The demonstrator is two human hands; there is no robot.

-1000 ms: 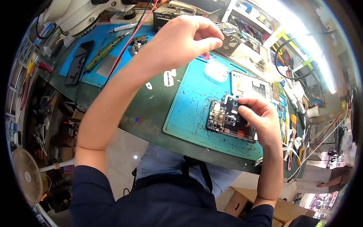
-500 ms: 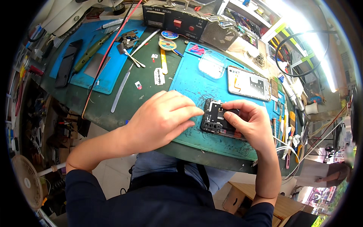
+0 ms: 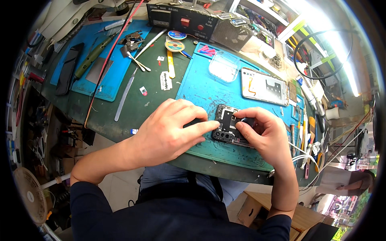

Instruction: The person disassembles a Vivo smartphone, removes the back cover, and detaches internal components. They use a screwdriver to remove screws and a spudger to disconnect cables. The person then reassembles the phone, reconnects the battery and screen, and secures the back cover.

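Observation:
My left hand (image 3: 173,130) is at the left end of a black disassembled phone (image 3: 227,120) lying on the blue mat (image 3: 193,88), its index finger reaching onto the phone, fingers apart. My right hand (image 3: 261,132) grips the phone's right part, thumb and index on a black inner plate (image 3: 226,127) that sits over the internals. Behind them lie a silver phone back (image 3: 262,84) with an orange flex cable and a clear plastic box (image 3: 223,66).
A second blue mat (image 3: 104,88) holds a phone (image 3: 69,69), a green tool (image 3: 90,62) and parts. A scalpel (image 3: 122,100), razor blade (image 3: 165,80), solder spools (image 3: 175,45), black powered unit (image 3: 185,22), tools at right (image 3: 305,136) and a fan (image 3: 28,195) surround the desk.
My left hand has come down from high over the bench to the phone's left end. The black plate, earlier raised over exposed components, now sits flatter on them under my right thumb.

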